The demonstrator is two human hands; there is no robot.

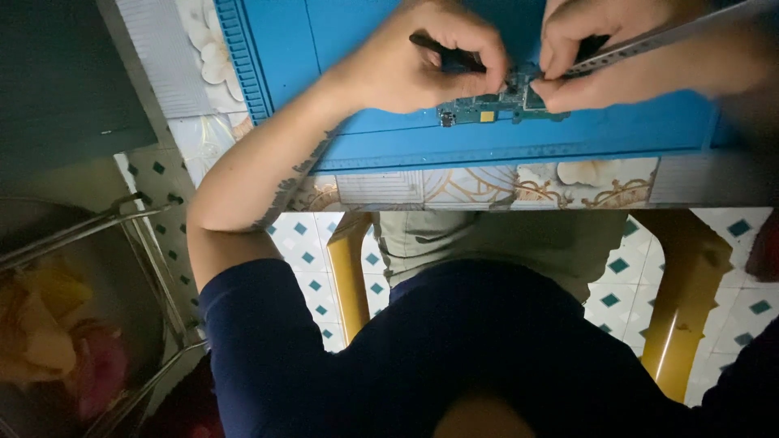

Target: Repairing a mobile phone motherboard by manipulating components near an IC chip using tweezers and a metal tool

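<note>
A small green printed circuit board (499, 105) is pinched on the blue rubber mat (341, 49) by the right hand (617, 53); a black tool (446, 55) is gripped by the left hand (422, 57) (desk edge tiled).

A small green circuit board (495, 105) lies flat on the far part of the blue mat; its right end is covered by fingers; a yellow patch shows near its middle.
</note>
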